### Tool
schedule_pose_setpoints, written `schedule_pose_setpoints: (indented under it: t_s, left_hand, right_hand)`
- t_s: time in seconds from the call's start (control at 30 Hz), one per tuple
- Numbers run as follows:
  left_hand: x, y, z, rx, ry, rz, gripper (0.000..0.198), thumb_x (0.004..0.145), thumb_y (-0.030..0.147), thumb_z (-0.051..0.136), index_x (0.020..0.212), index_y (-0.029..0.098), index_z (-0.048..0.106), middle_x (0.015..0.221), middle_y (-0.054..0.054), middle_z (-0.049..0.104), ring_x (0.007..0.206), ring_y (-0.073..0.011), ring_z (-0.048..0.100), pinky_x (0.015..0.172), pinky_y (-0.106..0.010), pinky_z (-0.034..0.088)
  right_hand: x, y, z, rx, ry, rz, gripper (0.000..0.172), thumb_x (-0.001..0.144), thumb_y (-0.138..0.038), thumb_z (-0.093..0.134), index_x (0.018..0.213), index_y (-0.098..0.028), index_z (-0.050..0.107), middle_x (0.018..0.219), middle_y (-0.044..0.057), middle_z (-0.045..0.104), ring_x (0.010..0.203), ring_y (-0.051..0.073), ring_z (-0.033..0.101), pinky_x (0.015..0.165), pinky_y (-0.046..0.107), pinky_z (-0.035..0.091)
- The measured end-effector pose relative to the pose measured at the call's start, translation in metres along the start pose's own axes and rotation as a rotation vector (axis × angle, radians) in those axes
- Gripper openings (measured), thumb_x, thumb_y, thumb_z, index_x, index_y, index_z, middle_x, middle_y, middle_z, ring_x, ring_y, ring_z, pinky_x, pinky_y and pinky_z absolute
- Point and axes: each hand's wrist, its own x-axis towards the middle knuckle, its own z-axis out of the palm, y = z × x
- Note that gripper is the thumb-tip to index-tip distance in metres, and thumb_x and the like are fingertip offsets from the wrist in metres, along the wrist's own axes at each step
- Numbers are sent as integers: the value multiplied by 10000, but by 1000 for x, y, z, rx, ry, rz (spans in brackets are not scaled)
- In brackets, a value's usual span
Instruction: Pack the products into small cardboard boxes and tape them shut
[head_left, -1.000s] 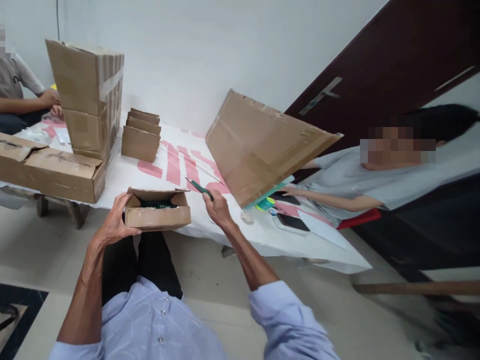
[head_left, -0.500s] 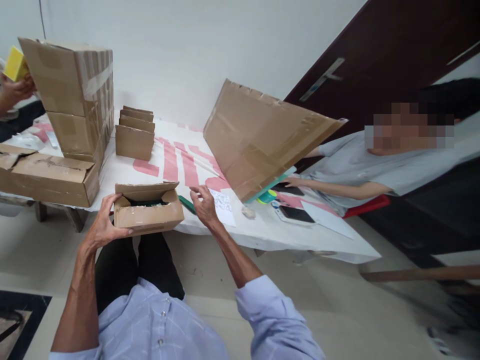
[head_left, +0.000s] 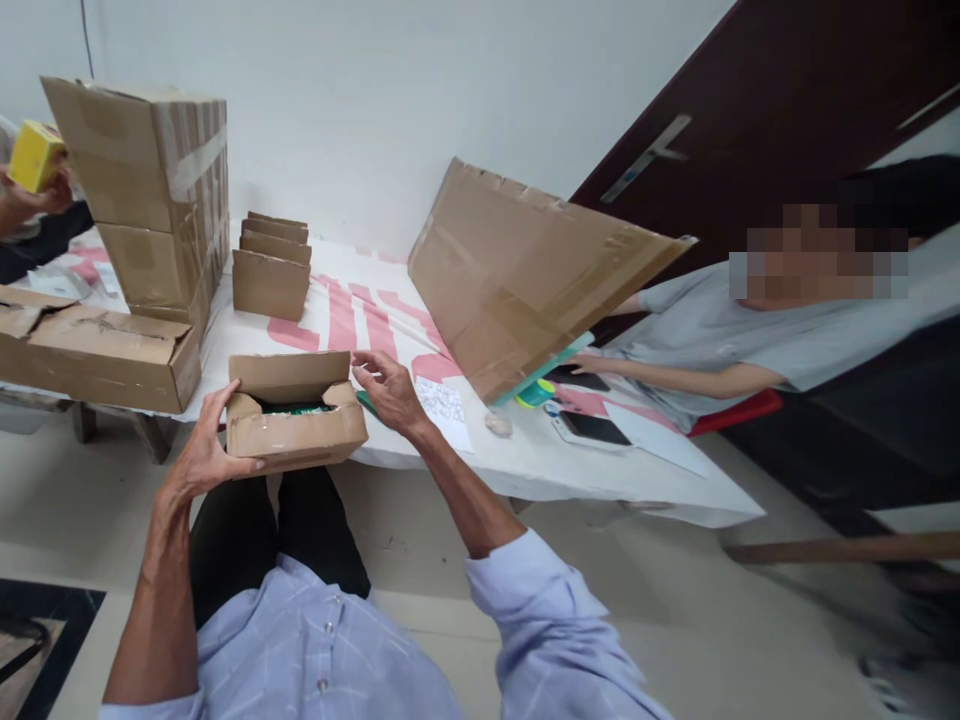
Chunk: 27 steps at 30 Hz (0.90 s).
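Observation:
My left hand (head_left: 206,445) grips the left end of a small brown cardboard box (head_left: 300,432), thumb along its front and fingers behind. The box is held at the table's front edge with its back flap (head_left: 289,378) raised. Through the opening a little of some green contents (head_left: 296,408) shows; their kind I cannot make out. My right hand (head_left: 390,393) is at the box's right side, fingers apart and slightly bent, the fingertips by the flap's right corner. Whether they touch it is unclear. Partly under this hand lies a green object (head_left: 366,402), mostly hidden.
Several folded cardboard pieces (head_left: 270,283) stand behind the box. Stacked cartons (head_left: 142,200) and a long carton (head_left: 105,360) are at the left. A big cardboard sheet (head_left: 532,280) leans at the right, near a seated person (head_left: 720,340). Another person's hand holds a yellow box (head_left: 35,157).
My right hand has moved left to the box's raised flap, which now stands more upright, showing more of the green contents. My left hand keeps its hold.

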Motion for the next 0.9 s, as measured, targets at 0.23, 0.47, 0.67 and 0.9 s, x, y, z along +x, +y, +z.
schedule_pose_setpoints:
  t_s: [0.23,0.47,0.67,0.9]
  left_hand:
    - [-1,-1,3,4,-3,-7,1210,643,474,930,1651,221,310,1648,-187,349,1534,-423,387,1167,-574,494]
    - [-3,-3,3,13,1,23,1199,660,498,925,1655,244,307,1631,-178,369,1517,-423,403,1162,-585,494]
    - [-3,-2,3,8,1,26,1211,648,494,933,1655,249,306,1628,-177,368,1516,-427,406,1152,-579,505]
    - [-2,-6,4,24,13,43,1203,647,473,928,1657,257,310,1608,-163,393,1507,-416,421,1169,-583,489]
  right_hand:
    - [-6,-32,-1,-144,-344,-276,188,1020,-279,593,966,-225,764,997,68,729,951,217,657,895,394,541]
    - [-9,-42,2,-329,-607,-361,218,1042,-243,573,1020,-202,786,997,94,731,942,232,616,899,406,507]
    - [-11,-41,9,-209,-588,-272,166,999,-178,610,899,-207,740,891,32,703,853,177,605,822,331,478]
    - [-22,-36,20,-180,-415,-347,186,1006,-161,593,841,-211,663,876,34,670,836,178,619,804,331,500]
